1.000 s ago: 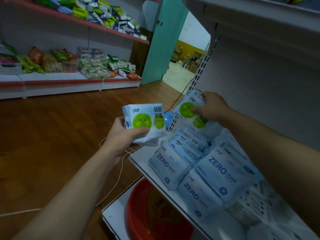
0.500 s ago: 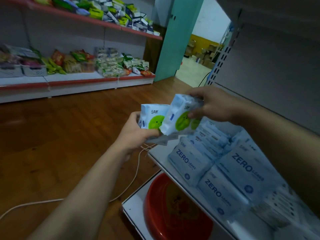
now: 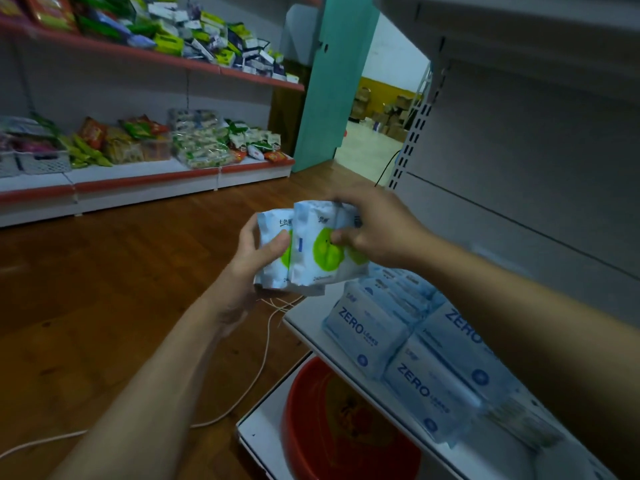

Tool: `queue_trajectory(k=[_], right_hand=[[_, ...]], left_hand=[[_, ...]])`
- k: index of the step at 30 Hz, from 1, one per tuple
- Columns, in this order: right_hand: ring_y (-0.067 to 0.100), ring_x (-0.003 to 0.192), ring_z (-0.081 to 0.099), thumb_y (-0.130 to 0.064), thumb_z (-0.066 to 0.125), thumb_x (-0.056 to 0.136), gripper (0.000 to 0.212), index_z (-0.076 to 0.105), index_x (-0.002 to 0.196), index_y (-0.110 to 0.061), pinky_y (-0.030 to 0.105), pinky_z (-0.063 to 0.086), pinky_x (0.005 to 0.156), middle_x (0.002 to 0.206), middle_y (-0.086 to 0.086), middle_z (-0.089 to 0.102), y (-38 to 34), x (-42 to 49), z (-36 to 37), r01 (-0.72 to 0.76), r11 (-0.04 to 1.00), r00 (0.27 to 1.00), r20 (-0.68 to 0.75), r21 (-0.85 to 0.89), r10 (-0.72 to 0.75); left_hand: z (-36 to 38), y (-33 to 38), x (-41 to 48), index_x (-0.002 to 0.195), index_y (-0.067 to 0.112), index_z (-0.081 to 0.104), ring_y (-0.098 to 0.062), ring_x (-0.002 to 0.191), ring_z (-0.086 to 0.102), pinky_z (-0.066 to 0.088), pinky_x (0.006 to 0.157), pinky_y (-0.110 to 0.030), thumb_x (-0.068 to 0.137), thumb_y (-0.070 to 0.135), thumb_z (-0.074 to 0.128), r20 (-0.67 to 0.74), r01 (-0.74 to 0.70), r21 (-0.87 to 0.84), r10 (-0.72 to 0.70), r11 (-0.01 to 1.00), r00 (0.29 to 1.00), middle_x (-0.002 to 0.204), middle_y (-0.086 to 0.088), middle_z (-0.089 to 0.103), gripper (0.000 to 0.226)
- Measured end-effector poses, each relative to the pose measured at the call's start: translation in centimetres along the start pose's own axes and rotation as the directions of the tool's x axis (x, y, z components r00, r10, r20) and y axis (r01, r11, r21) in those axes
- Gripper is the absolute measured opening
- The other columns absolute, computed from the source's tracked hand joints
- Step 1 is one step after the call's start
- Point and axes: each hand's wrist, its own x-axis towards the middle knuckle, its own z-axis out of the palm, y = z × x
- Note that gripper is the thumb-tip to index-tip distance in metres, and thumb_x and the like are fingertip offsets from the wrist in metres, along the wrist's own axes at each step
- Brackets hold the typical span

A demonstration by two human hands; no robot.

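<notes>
Two white packs with green round faces are held together in front of me, just off the end of the white shelf [image 3: 349, 358]. My left hand [image 3: 256, 261] grips the rear pack [image 3: 273, 244] from below and the left, thumb across its front. My right hand [image 3: 377, 233] pinches the front pack [image 3: 315, 254] at its upper right, pressing it against the rear one. Part of the rear pack is hidden behind the front one.
Several blue "ZERO" packs [image 3: 408, 351] lie stacked on the shelf at right. A red basin [image 3: 329, 434] sits on the shelf below. A white cord [image 3: 242, 393] trails over the wooden floor. Snack shelves [image 3: 145, 174] line the far left wall; a doorway [image 3: 377, 119] opens beyond.
My right hand lifted the second green-face pack off the shelf and brought it left onto the pack in my left hand. The view has swung slightly left.
</notes>
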Motion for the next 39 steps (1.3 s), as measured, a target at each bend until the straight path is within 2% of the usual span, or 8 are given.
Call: queue_trajectory(k=[2, 7, 14, 17, 21, 28, 34, 39], right_hand=[[0.016, 0.106, 0.049, -0.02, 0.077, 0.079, 0.04, 0.063, 0.116, -0.027, 0.025, 0.036, 0.082, 0.116, -0.001, 0.055, -0.2, 0.0, 0.1, 0.001, 1.0, 1.0, -0.004, 0.002, -0.001], [0.017, 0.105, 0.056, -0.026, 0.082, 0.074, 0.039, 0.065, 0.109, -0.028, 0.033, 0.048, 0.09, 0.114, 0.0, 0.061, -0.9, -0.2, 1.3, 0.032, 0.998, 1.0, -0.003, 0.045, -0.031], [0.009, 0.108, 0.055, -0.019, 0.065, 0.089, 0.036, 0.058, 0.123, -0.027, 0.026, 0.046, 0.087, 0.125, -0.007, 0.056, 0.9, -0.9, 0.8, -0.062, 0.973, 0.983, -0.152, 0.224, 0.098], [0.017, 0.103, 0.057, -0.017, 0.057, 0.091, 0.031, 0.056, 0.121, -0.022, 0.03, 0.047, 0.083, 0.117, -0.002, 0.059, 3.0, -2.4, 1.4, -0.231, 0.972, 0.961, -0.168, -0.051, 0.219], [0.025, 0.113, 0.052, -0.032, 0.058, 0.088, 0.042, 0.046, 0.127, -0.02, 0.034, 0.042, 0.083, 0.125, 0.005, 0.055, 4.3, -5.9, 5.0, -0.162, 0.811, 0.929, 0.191, -0.562, 0.318], [0.03, 0.118, 0.045, -0.03, 0.068, 0.083, 0.058, 0.042, 0.131, -0.008, 0.037, 0.037, 0.094, 0.13, 0.013, 0.045, 4.2, -6.8, 8.4, -0.203, 0.744, 0.899, 0.179, -0.637, 0.399], [0.03, 0.108, 0.049, -0.031, 0.071, 0.076, 0.054, 0.045, 0.12, -0.015, 0.034, 0.037, 0.072, 0.12, 0.009, 0.046, 3.1, -7.8, 9.8, -0.278, 0.86, 0.943, 0.048, -0.427, 0.329], [0.03, 0.066, 0.057, -0.034, 0.089, 0.037, 0.06, 0.061, 0.085, -0.011, 0.033, 0.039, 0.046, 0.082, 0.011, 0.055, 2.8, -9.0, 13.1, -0.222, 0.838, 0.971, -0.035, -0.498, 0.237]], left_hand=[[0.7, 0.0, 0.0, 0.141, 0.033, 0.028, -0.019, 0.098, 0.071, 0.058, 0.073, -0.03, 0.039, 0.062, 0.089, -0.019, -0.014, 0.062, 0.015, 0.998, 1.0, 0.12, 0.001, 0.065, 0.122], [0.9, -0.5, 0.4, 0.15, 0.03, 0.013, -0.011, 0.101, 0.068, 0.058, 0.081, -0.03, 0.044, 0.031, 0.096, -0.093, -0.032, 0.127, 0.044, 0.991, 0.995, 0.128, 0.001, 0.057, 0.135], [0.9, -1.7, 0.7, 0.139, 0.03, 0.032, -0.016, 0.093, 0.07, 0.059, 0.079, -0.039, 0.054, 0.022, 0.085, -0.255, -0.064, 0.166, 0.105, 0.984, 0.961, 0.113, 0.002, 0.064, 0.1], [0.5, -2.0, 0.8, 0.142, 0.031, 0.03, -0.016, 0.098, 0.068, 0.058, 0.085, -0.043, 0.054, 0.025, 0.085, -0.307, -0.066, 0.204, 0.128, 0.977, 0.943, 0.115, 0.004, 0.063, 0.104], [0.5, -2.0, 1.0, 0.143, 0.031, 0.028, -0.016, 0.099, 0.067, 0.056, 0.088, -0.044, 0.064, 0.016, 0.089, -0.334, -0.043, 0.216, 0.115, 0.976, 0.936, 0.116, 0.005, 0.062, 0.1], [1.6, -2.6, 0.9, 0.143, 0.034, 0.027, -0.017, 0.1, 0.068, 0.057, 0.088, -0.044, 0.05, 0.03, 0.088, -0.317, -0.023, 0.217, 0.092, 0.976, 0.944, 0.118, 0.003, 0.063, 0.112], [0.7, -2.1, 0.8, 0.14, 0.033, 0.028, -0.017, 0.098, 0.068, 0.058, 0.08, -0.038, 0.062, 0.02, 0.09, -0.334, -0.052, 0.231, 0.13, 0.972, 0.933, 0.119, 0.002, 0.061, 0.1], [-0.2, -2.0, 0.4, 0.139, 0.032, 0.029, -0.018, 0.1, 0.068, 0.058, 0.082, -0.04, 0.059, 0.023, 0.09, -0.357, -0.055, 0.207, 0.128, 0.977, 0.925, 0.121, 0.001, 0.061, 0.101]])
